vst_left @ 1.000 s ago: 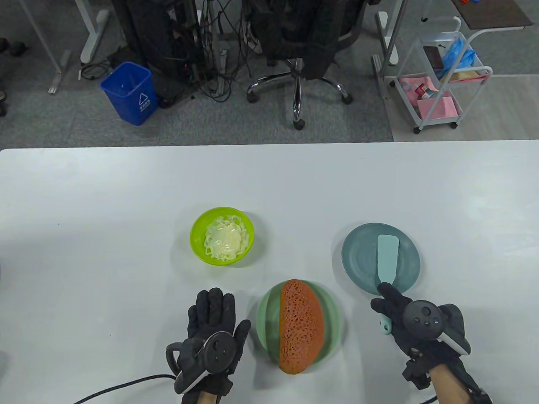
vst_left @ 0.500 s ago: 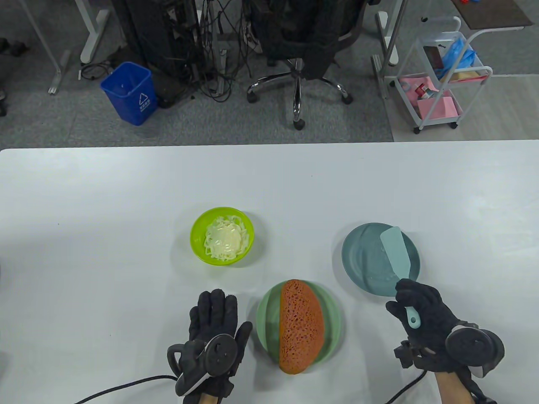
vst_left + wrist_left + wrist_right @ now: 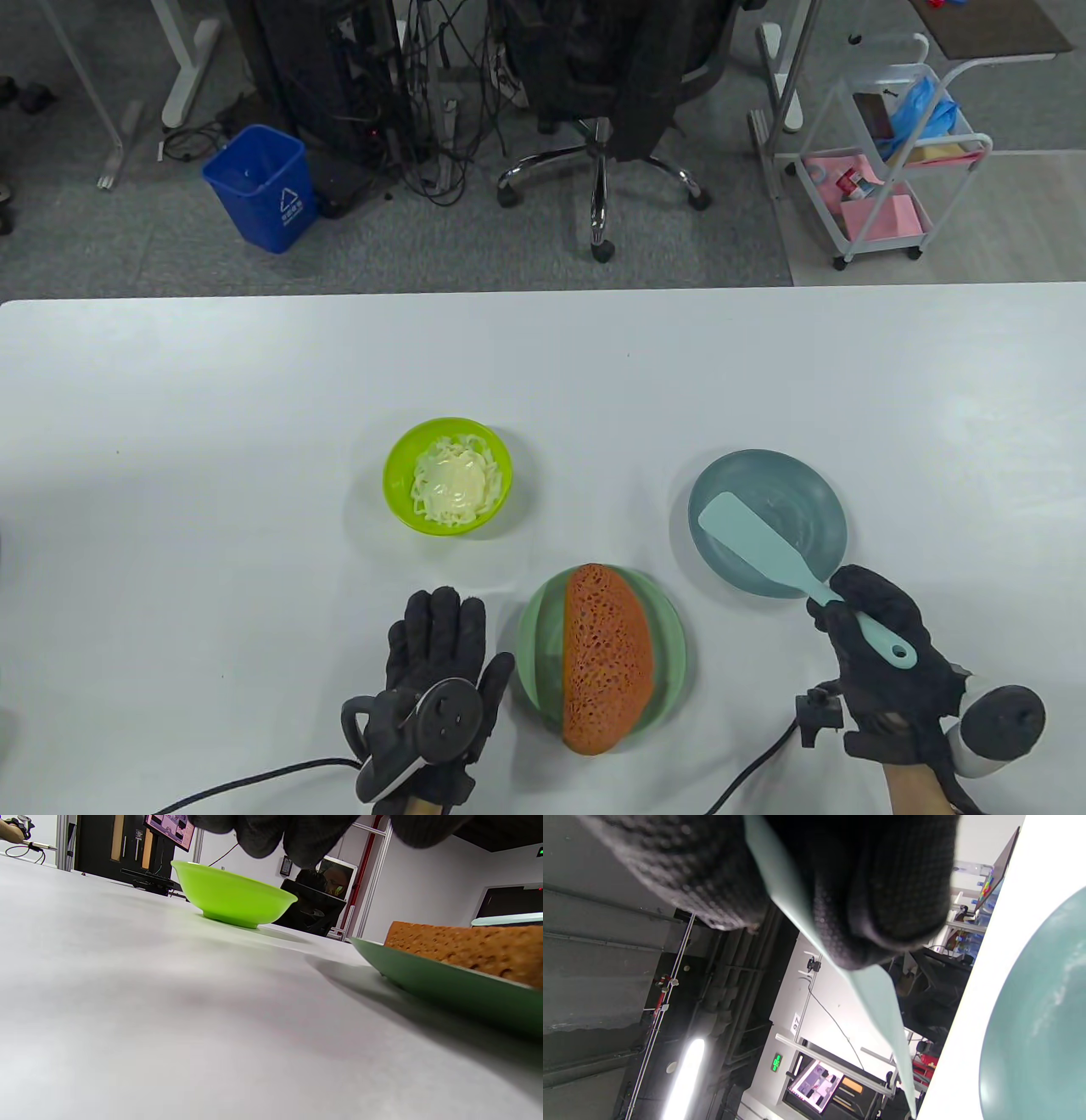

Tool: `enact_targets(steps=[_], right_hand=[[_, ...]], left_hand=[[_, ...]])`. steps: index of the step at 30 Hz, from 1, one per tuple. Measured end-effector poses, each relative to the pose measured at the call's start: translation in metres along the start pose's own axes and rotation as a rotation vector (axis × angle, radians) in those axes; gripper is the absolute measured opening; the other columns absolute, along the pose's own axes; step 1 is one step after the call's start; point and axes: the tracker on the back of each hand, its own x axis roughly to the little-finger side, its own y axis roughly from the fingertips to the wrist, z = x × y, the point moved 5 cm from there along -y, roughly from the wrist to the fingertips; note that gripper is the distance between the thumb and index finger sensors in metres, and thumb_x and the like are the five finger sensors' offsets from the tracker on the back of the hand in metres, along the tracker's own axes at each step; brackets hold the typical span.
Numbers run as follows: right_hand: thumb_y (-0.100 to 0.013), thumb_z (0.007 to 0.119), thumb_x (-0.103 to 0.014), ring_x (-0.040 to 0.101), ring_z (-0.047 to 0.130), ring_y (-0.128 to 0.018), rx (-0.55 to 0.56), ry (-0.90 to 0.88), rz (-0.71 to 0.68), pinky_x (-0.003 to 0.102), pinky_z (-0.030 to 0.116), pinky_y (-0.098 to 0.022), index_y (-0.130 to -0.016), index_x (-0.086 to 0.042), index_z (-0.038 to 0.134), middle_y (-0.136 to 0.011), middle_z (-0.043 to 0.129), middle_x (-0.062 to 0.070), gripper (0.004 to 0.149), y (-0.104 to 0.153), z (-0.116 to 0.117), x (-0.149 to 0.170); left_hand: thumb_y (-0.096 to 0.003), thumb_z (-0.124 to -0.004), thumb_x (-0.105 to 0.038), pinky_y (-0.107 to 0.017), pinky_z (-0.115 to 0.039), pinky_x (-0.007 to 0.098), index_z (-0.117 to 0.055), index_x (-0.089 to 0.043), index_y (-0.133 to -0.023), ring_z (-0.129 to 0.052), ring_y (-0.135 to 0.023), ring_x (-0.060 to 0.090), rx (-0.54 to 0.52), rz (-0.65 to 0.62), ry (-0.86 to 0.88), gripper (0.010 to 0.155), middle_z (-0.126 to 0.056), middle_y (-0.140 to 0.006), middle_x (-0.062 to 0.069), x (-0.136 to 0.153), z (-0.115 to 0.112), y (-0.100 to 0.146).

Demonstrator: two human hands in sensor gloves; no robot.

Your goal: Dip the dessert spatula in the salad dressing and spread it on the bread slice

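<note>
My right hand (image 3: 882, 654) grips the handle of the pale teal dessert spatula (image 3: 764, 543). Its blade points up-left over the blue-grey plate (image 3: 806, 497) and is lifted off it. The spatula also shows edge-on in the right wrist view (image 3: 878, 997). The lime green bowl (image 3: 399, 501) holds white salad dressing (image 3: 454, 482) left of centre. The brown bread slice (image 3: 604, 658) lies on a green plate (image 3: 534, 637) at the front. My left hand (image 3: 437, 671) rests flat on the table just left of that plate, holding nothing.
The blue-grey plate also shows in the right wrist view (image 3: 1039, 1035). The green bowl (image 3: 231, 897) and the bread (image 3: 466, 946) show in the left wrist view. An office chair (image 3: 607, 110), a blue bin (image 3: 263, 187) and a cart (image 3: 891, 144) stand beyond the table's far edge.
My right hand took hold of the spatula's handle, lifted it off the blue-grey plate and swung the blade from up-right to up-left. The wrist turned over. My left hand stayed put.
</note>
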Motion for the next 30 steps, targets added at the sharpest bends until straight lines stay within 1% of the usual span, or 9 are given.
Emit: enact_targets(steps=[3, 5, 8, 10, 12, 17, 20, 24, 30], right_hand=[[-0.049, 0.093, -0.034, 0.031, 0.108, -0.059, -0.024, -0.029, 0.013, 0.037, 0.097, -0.042, -0.082, -0.023, 0.074, -0.088, 0.079, 0.011, 0.04, -0.001, 0.002, 0.003], [-0.05, 0.091, -0.037, 0.031, 0.107, -0.06, -0.04, -0.071, 0.021, 0.037, 0.097, -0.044, -0.083, -0.023, 0.074, -0.089, 0.078, 0.012, 0.039, -0.001, 0.004, 0.005], [-0.05, 0.087, -0.04, 0.033, 0.105, -0.063, -0.06, -0.149, 0.035, 0.038, 0.095, -0.046, -0.085, -0.023, 0.074, -0.091, 0.077, 0.014, 0.041, -0.001, 0.007, 0.008], [-0.051, 0.085, -0.044, 0.035, 0.104, -0.066, -0.082, -0.193, 0.035, 0.038, 0.095, -0.048, -0.087, -0.022, 0.074, -0.093, 0.075, 0.015, 0.043, -0.001, 0.009, 0.008], [-0.051, 0.083, -0.045, 0.036, 0.103, -0.067, -0.105, -0.223, 0.046, 0.039, 0.094, -0.049, -0.088, -0.022, 0.073, -0.094, 0.074, 0.016, 0.044, -0.001, 0.011, 0.009], [-0.053, 0.082, -0.043, 0.037, 0.103, -0.067, -0.118, -0.276, 0.083, 0.04, 0.094, -0.049, -0.09, -0.02, 0.071, -0.094, 0.073, 0.017, 0.045, -0.003, 0.017, 0.013], [-0.054, 0.081, -0.042, 0.038, 0.102, -0.067, -0.122, -0.301, 0.109, 0.04, 0.094, -0.049, -0.091, -0.018, 0.07, -0.093, 0.073, 0.019, 0.045, -0.006, 0.022, 0.014], [-0.055, 0.081, -0.04, 0.039, 0.1, -0.069, -0.174, -0.311, 0.114, 0.042, 0.092, -0.05, -0.092, -0.018, 0.068, -0.095, 0.07, 0.018, 0.044, -0.013, 0.039, 0.007], [-0.057, 0.079, -0.04, 0.04, 0.098, -0.071, -0.278, -0.313, 0.099, 0.042, 0.09, -0.053, -0.093, -0.019, 0.065, -0.096, 0.067, 0.018, 0.044, -0.035, 0.089, -0.02]], left_hand=[[-0.0591, -0.057, -0.06, -0.074, -0.049, 0.064, -0.055, -0.017, -0.116, -0.054, -0.108, 0.052, -0.024, -0.005, 0.018, 0.072, -0.052, -0.119, 0.023, -0.002, 0.002, 0.0], [-0.059, -0.056, -0.06, -0.072, -0.06, 0.062, -0.054, -0.015, -0.116, -0.071, -0.101, 0.051, -0.032, -0.001, 0.046, 0.073, -0.059, -0.116, 0.023, -0.003, 0.003, 0.0], [-0.0591, -0.057, -0.061, -0.067, -0.071, 0.058, -0.059, -0.015, -0.115, -0.085, -0.091, 0.045, 0.008, 0.002, 0.112, 0.072, -0.069, -0.111, 0.022, -0.004, -0.002, -0.002], [-0.059, -0.062, -0.06, -0.064, -0.074, 0.055, -0.059, -0.013, -0.115, -0.088, -0.086, 0.044, 0.042, 0.016, 0.173, 0.073, -0.073, -0.107, 0.023, -0.004, -0.008, -0.004], [-0.0587, -0.067, -0.06, -0.06, -0.078, 0.053, -0.059, -0.012, -0.114, -0.091, -0.08, 0.041, 0.077, 0.027, 0.181, 0.074, -0.077, -0.104, 0.021, -0.005, -0.013, -0.005], [-0.0581, -0.073, -0.059, -0.052, -0.084, 0.049, -0.064, -0.008, -0.112, -0.097, -0.068, 0.036, 0.126, 0.084, 0.165, 0.075, -0.086, -0.094, 0.019, -0.007, -0.018, -0.011], [-0.0576, -0.076, -0.059, -0.043, -0.088, 0.044, -0.068, -0.008, -0.11, -0.102, -0.056, 0.029, 0.142, 0.075, 0.186, 0.073, -0.094, -0.083, 0.012, -0.011, -0.022, -0.014], [-0.0576, -0.078, -0.055, -0.04, -0.089, 0.042, -0.069, -0.008, -0.109, -0.103, -0.052, 0.029, 0.161, 0.082, 0.178, 0.07, -0.096, -0.079, 0.01, -0.013, -0.025, -0.015], [-0.0561, -0.084, -0.048, -0.035, -0.091, 0.039, -0.07, -0.007, -0.107, -0.105, -0.044, 0.023, 0.174, 0.105, 0.203, 0.067, -0.099, -0.073, 0.006, -0.012, -0.028, -0.014]])
